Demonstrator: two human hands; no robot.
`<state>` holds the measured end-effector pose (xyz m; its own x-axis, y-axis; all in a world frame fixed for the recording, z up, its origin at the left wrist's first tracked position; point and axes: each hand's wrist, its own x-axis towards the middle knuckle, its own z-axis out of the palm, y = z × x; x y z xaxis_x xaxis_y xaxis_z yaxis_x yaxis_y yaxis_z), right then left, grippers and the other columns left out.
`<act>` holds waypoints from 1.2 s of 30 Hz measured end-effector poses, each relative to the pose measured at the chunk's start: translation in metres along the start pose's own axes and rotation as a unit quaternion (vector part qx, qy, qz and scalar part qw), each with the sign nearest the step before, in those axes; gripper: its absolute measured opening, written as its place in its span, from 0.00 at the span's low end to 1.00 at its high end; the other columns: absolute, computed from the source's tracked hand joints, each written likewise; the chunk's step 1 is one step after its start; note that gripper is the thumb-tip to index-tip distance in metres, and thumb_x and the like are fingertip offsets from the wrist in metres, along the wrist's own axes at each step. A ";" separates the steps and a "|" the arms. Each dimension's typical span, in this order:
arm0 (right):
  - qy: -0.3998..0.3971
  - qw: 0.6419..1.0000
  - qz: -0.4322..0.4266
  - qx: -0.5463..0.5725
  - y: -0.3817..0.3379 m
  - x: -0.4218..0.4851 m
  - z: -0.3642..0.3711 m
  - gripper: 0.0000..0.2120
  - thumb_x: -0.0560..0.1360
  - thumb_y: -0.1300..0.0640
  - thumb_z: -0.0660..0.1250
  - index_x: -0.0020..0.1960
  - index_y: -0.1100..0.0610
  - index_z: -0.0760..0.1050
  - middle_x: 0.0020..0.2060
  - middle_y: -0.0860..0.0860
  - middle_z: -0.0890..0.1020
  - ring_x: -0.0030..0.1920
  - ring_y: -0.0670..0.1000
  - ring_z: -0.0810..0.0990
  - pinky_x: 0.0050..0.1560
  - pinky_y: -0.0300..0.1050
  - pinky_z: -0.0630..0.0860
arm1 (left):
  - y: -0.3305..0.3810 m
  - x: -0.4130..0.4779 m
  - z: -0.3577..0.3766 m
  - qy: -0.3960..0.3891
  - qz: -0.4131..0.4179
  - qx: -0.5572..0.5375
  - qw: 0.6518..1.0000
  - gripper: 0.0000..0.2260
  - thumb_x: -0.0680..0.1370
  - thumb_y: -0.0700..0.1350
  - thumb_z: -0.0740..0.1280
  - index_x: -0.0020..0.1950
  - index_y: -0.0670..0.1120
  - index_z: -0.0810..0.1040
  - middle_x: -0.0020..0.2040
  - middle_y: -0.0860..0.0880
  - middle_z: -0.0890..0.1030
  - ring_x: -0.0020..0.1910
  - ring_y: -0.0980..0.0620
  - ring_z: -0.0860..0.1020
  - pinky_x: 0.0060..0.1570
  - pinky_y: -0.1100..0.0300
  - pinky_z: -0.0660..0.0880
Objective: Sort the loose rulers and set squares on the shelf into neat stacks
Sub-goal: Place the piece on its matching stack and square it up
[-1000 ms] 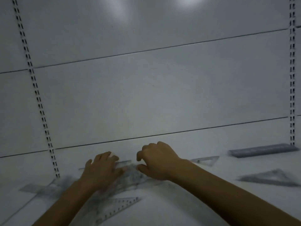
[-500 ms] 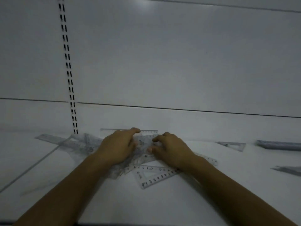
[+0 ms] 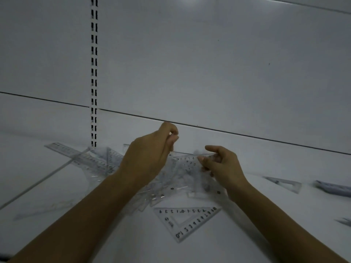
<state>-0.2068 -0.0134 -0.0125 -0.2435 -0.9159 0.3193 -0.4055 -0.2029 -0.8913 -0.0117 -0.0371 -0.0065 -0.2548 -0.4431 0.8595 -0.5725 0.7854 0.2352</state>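
Observation:
A heap of clear plastic rulers and set squares (image 3: 176, 179) lies on the white shelf (image 3: 247, 234), partly under my hands. My left hand (image 3: 150, 156) is raised above the heap, fingertips pinched together near the top; what it pinches is too clear to make out. My right hand (image 3: 222, 166) pinches the corner of a clear set square (image 3: 188, 162) lifted off the heap. One set square (image 3: 187, 222) with black numbers lies flat in front of the heap. Clear rulers (image 3: 79, 158) stick out to the left.
A lone set square (image 3: 284, 184) lies to the right, with a grey stack of rulers (image 3: 334, 187) beyond it at the frame edge. Another piece (image 3: 344, 222) shows at the far right. A slotted upright (image 3: 94, 73) runs up the white back panel.
Both hands have lifted off the heap, where they lay flat before. The left has risen with fingertips pinched, and the right now pinches a set square raised from the pile.

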 end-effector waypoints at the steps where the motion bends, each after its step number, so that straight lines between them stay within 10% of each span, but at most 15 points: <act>1: 0.009 1.000 -0.012 -0.003 0.000 0.000 0.000 0.14 0.76 0.61 0.66 0.62 0.57 0.74 0.41 0.52 0.82 0.40 0.44 0.82 0.39 0.34 0.75 | 0.000 -0.001 0.001 0.011 -0.007 -0.010 1.000 0.12 0.81 0.54 0.49 0.57 0.52 0.68 0.35 0.56 0.76 0.31 0.58 0.76 0.33 0.62 0.74; 8: 0.068 0.993 -0.097 0.030 -0.012 -0.009 -0.005 0.09 0.79 0.60 0.61 0.57 0.51 0.71 0.40 0.46 0.84 0.40 0.45 0.81 0.42 0.37 0.74 | 0.002 -0.002 0.001 0.030 0.027 -0.043 0.998 0.21 0.82 0.55 0.50 0.68 0.48 0.71 0.48 0.52 0.82 0.45 0.60 0.79 0.47 0.71 0.74; 23: 0.059 0.992 -0.093 0.066 -0.030 -0.028 -0.024 0.03 0.77 0.63 0.64 0.51 0.59 0.75 0.37 0.52 0.84 0.34 0.47 0.83 0.32 0.39 0.77 | 0.025 -0.012 -0.007 0.031 0.029 0.017 0.999 0.13 0.80 0.53 0.53 0.59 0.53 0.74 0.39 0.55 0.82 0.34 0.57 0.79 0.33 0.58 0.77; 36: 0.100 0.951 -0.192 -0.219 0.023 -0.067 -0.215 0.06 0.71 0.58 0.69 0.38 0.52 0.74 0.34 0.43 0.81 0.39 0.42 0.79 0.43 0.49 0.79 | 0.149 0.021 0.053 -0.003 0.131 0.062 0.989 0.13 0.77 0.51 0.57 0.54 0.49 0.78 0.36 0.56 0.79 0.35 0.60 0.73 0.30 0.67 0.68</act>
<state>-0.3898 0.1174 0.0147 -0.1482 -0.7100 0.6884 -0.8160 -0.3056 -0.4908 -0.1438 0.0475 0.0224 -0.4121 -0.2345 0.8804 -0.5770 0.8150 -0.0530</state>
